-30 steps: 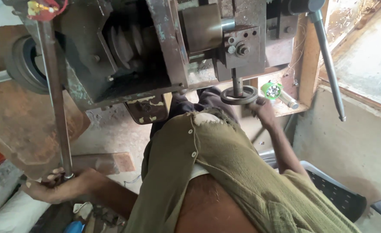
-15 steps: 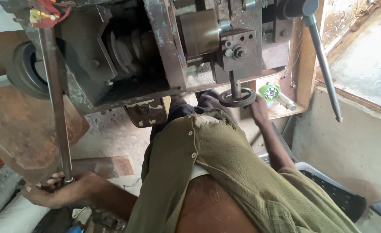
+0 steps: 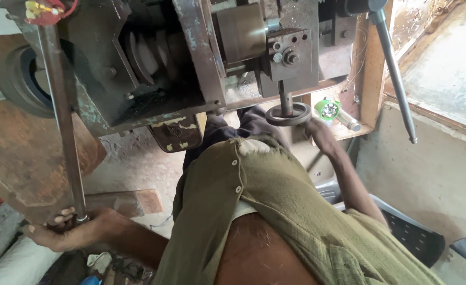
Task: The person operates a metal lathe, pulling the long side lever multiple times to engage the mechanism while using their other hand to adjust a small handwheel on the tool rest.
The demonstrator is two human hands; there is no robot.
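Steel lever rod (image 3: pixel 64 132) in left hand (image 3: pixel 69 232); right hand (image 3: pixel 320 137) touches handwheel (image 3: pixel 288 113).

machine body (image 3: pixel 154 68) overhead, open floor (image 3: pixel 138 169) below

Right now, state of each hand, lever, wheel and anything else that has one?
left hand: closed around the bottom end of the long rod
long rod: near upright, gripped at its lower end
right hand: on the rim of the handwheel
handwheel: lying flat on its shaft under the machine
side lever: hanging free, untouched
shirt: open
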